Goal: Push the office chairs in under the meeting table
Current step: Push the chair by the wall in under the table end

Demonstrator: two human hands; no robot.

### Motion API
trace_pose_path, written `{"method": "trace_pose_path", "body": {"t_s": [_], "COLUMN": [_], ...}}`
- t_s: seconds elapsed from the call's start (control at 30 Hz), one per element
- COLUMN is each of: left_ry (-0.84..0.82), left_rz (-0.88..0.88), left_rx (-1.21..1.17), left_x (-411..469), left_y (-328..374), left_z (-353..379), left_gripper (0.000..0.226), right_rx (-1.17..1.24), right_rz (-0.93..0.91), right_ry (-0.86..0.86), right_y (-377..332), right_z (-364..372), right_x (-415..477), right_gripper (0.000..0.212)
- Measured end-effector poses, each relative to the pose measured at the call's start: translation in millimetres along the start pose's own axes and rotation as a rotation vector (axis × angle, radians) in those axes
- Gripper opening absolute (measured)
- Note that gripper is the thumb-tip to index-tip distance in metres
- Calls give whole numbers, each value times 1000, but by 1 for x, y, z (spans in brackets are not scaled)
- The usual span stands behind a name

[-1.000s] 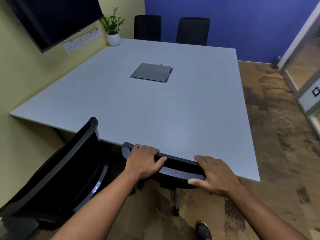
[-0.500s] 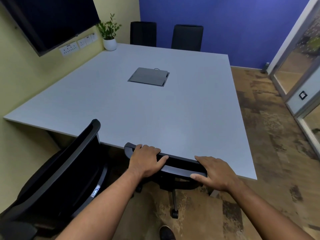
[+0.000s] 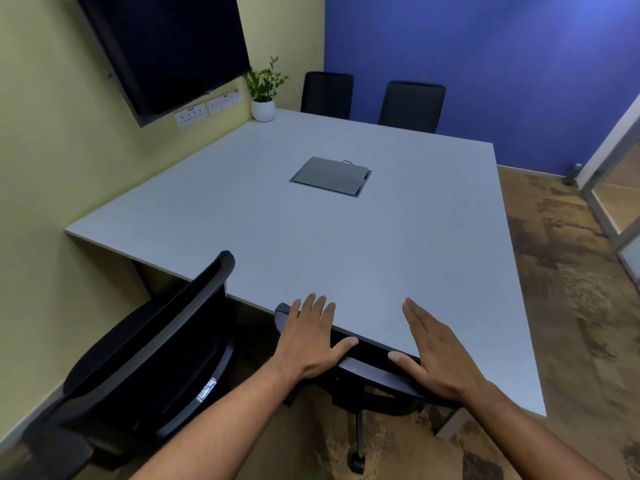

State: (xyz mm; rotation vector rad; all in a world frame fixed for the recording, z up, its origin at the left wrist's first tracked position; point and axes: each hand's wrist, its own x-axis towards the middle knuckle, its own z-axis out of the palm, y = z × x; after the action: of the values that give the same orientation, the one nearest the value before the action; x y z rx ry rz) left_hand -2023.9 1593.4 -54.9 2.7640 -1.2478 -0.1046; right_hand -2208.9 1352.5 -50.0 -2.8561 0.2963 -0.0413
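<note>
A black office chair (image 3: pixel 372 370) stands right in front of me, its backrest top against the near edge of the grey meeting table (image 3: pixel 346 244). My left hand (image 3: pixel 310 336) and my right hand (image 3: pixel 433 355) lie flat over the backrest top with fingers straight and spread, reaching over the table edge. Neither hand grips the chair. A second black office chair (image 3: pixel 145 355) stands to the left, turned at an angle, with most of its seat out from under the table.
Two more black chairs (image 3: pixel 327 93) (image 3: pixel 412 105) stand at the table's far side by the blue wall. A potted plant (image 3: pixel 265 91) and a cable hatch (image 3: pixel 330 176) are on the table. A screen (image 3: pixel 166 46) hangs left; glass door (image 3: pixel 620 188) right.
Both hands have let go of the backrest top and opened flat, fingers stretched forward. The chair sits closer in against the table edge, and my view has shifted.
</note>
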Motion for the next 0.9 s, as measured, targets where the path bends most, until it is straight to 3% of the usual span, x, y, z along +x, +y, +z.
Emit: {"method": "trace_pose_path", "body": {"t_s": [0.27, 0.47, 0.6, 0.9], "left_ry": [119, 228, 308, 272], "left_rz": [-112, -318, -546, -867], "left_rx": [34, 127, 160, 153], "left_x": [-19, -66, -108, -181], "left_y": [-34, -89, -134, -201], "left_z": [-41, -65, -81, -77], "left_gripper": [109, 101, 98, 105], "right_rx": [51, 63, 51, 9], "right_rz": [-115, -345, -513, -755], "right_ry": [39, 24, 21, -73], "right_y": [-47, -119, -174, -275], "right_z": [-9, -4, 1, 10], "right_x": [80, 144, 179, 228], "right_gripper": [102, 105, 102, 105]}}
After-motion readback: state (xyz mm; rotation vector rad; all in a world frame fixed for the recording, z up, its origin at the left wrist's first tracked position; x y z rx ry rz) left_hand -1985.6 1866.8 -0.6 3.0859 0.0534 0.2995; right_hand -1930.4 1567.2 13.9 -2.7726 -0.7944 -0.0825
